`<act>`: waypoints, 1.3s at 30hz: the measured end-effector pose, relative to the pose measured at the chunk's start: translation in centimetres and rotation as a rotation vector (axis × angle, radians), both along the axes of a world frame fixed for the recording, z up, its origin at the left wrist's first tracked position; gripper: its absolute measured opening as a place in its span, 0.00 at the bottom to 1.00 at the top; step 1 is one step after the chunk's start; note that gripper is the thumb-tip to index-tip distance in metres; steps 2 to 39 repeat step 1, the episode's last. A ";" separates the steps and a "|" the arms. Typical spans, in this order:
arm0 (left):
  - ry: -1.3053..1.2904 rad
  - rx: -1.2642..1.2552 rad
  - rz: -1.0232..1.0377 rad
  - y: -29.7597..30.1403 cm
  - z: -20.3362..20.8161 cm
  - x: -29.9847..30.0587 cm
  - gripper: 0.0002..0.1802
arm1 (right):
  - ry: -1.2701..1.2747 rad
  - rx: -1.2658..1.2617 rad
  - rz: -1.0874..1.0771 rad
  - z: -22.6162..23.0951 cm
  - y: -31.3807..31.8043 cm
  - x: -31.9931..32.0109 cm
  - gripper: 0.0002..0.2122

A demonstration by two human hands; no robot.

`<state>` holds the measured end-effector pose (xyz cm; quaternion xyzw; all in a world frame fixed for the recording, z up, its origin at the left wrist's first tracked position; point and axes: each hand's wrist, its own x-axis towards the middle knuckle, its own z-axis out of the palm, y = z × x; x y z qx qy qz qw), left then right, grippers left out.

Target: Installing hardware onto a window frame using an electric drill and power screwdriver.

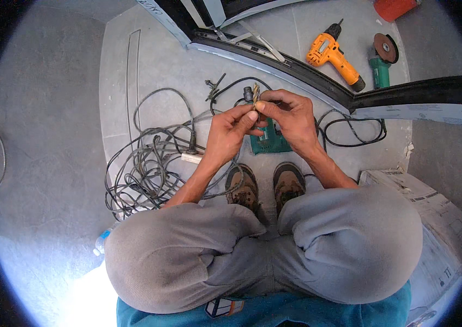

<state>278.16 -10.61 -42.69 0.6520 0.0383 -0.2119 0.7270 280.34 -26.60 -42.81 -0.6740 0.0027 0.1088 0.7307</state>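
Note:
Between my hands a gold-coloured drill bit stands with its tip pointing away from me. My left hand is closed, its thumb and fingers pinching around the lower end of the bit. From the other side, my right hand grips it between thumb and forefinger. A darker thin piece shows beside the bit, too small to name. Under the hands lies a green corded drill, partly hidden by them, its dark chuck showing beyond the fingers. A chuck key lies on the floor, left of the chuck.
Tangled cables and a white power strip lie at left. Beyond a black frame are an orange cordless drill and a green angle grinder. A cardboard box is at right, a plastic bottle at lower left.

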 end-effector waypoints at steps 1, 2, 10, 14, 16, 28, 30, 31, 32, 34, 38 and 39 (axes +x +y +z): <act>-0.007 0.006 0.014 -0.2 0.1 -0.2 0.19 | 0.018 0.007 -0.006 0.0 0.0 -0.1 0.10; -0.007 0.006 0.014 -0.2 0.1 -0.2 0.19 | 0.018 0.007 -0.006 0.0 0.0 -0.1 0.10; -0.007 0.006 0.014 -0.2 0.1 -0.2 0.19 | 0.018 0.007 -0.006 0.0 0.0 -0.1 0.10; -0.007 0.006 0.014 -0.2 0.1 -0.2 0.19 | 0.018 0.007 -0.006 0.0 0.0 -0.1 0.10; -0.007 0.006 0.014 -0.2 0.1 -0.2 0.19 | 0.018 0.007 -0.006 0.0 0.0 -0.1 0.10; -0.007 0.006 0.014 -0.2 0.1 -0.2 0.19 | 0.018 0.007 -0.006 0.0 0.0 -0.1 0.10; -0.007 0.006 0.014 -0.2 0.1 -0.2 0.19 | 0.018 0.007 -0.006 0.0 0.0 -0.1 0.10; -0.007 0.006 0.014 -0.2 0.1 -0.2 0.19 | 0.018 0.007 -0.006 0.0 0.0 -0.1 0.10; -0.007 0.006 0.014 -0.2 0.1 -0.2 0.19 | 0.018 0.007 -0.006 0.0 0.0 -0.1 0.10; -0.007 0.006 0.014 -0.2 0.1 -0.2 0.19 | 0.018 0.007 -0.006 0.0 0.0 -0.1 0.10; -0.007 0.006 0.014 -0.2 0.1 -0.2 0.19 | 0.018 0.007 -0.006 0.0 0.0 -0.1 0.10; -0.007 0.006 0.014 -0.2 0.1 -0.2 0.19 | 0.018 0.007 -0.006 0.0 0.0 -0.1 0.10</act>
